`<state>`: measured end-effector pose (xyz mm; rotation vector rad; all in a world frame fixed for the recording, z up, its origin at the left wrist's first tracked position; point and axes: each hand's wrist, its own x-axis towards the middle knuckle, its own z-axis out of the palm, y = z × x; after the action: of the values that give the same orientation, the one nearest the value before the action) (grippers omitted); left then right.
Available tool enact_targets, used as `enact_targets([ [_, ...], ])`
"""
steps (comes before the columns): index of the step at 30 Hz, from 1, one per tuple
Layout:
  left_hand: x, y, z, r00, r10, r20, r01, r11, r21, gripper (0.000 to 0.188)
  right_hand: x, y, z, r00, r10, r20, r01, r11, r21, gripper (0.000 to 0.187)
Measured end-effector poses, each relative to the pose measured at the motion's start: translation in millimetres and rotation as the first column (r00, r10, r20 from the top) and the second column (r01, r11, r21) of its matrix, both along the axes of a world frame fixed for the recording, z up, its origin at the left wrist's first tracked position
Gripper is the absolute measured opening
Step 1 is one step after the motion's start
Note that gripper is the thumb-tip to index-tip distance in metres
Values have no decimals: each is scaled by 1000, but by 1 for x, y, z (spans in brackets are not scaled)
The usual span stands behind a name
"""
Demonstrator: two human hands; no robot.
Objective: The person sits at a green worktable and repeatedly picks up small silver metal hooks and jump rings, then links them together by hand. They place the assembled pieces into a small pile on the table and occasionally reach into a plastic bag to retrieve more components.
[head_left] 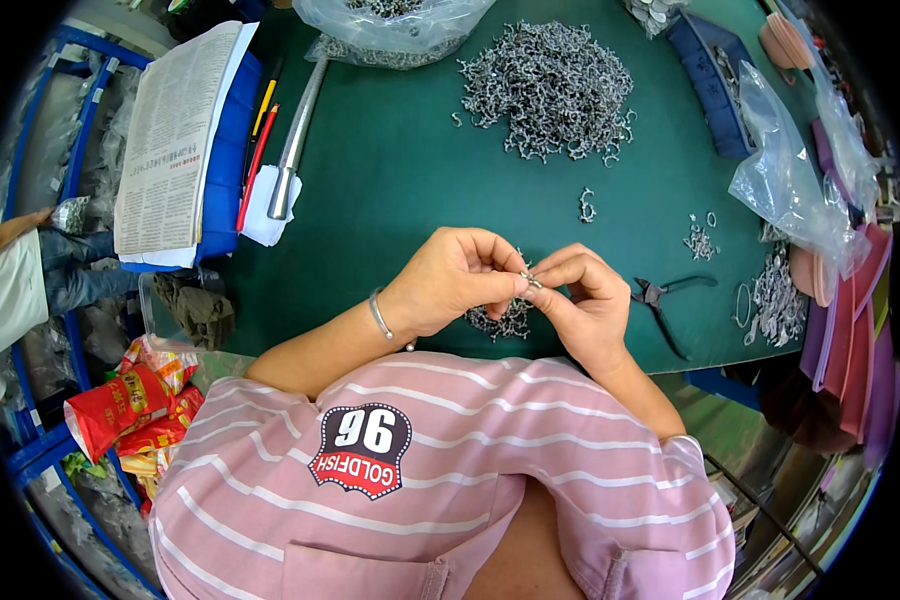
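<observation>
A small silver metal piece (531,281) is pinched between the fingertips of both hands. My left hand (438,282), with a silver bangle at its wrist, grips it from the left. From the other side, the thumb and fingers of my right hand (592,305) close on it. Its exact shape is mostly hidden by the fingers. Beneath the hands lies a small heap of similar curved metal pieces (503,324), partly covered. A few loose pieces (587,205) rest farther up the green table. To the right of my right hand, pliers with dark handles (658,294) lie spread.
A large pile of curved metal pieces (550,95) sits at the back, beside a filled plastic bag (395,40). On the left are a tapered metal rod (298,135), pencils (259,160) and a newspaper (170,130). Rightward lie a blue tray (698,75) and silver parts (776,300).
</observation>
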<state>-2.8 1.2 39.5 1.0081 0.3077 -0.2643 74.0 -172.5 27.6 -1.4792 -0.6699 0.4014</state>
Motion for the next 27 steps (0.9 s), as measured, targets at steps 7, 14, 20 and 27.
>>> enact_targets([
  [7,2,1,-3,999,31,-27,-33,997,-65,12,3,3,3,998,-17,57,19,999,-38,16],
  [14,3,0,-4,997,73,-24,-74,996,-46,11,10,8,15,812,-37,583,80,996,-48,22],
  [20,6,0,-3,995,90,29,-90,996,-16,10,13,12,15,751,-67,657,95,995,-7,24],
  [27,6,0,1,993,103,60,-107,992,63,10,12,14,16,752,-71,655,95,995,-2,23],
])
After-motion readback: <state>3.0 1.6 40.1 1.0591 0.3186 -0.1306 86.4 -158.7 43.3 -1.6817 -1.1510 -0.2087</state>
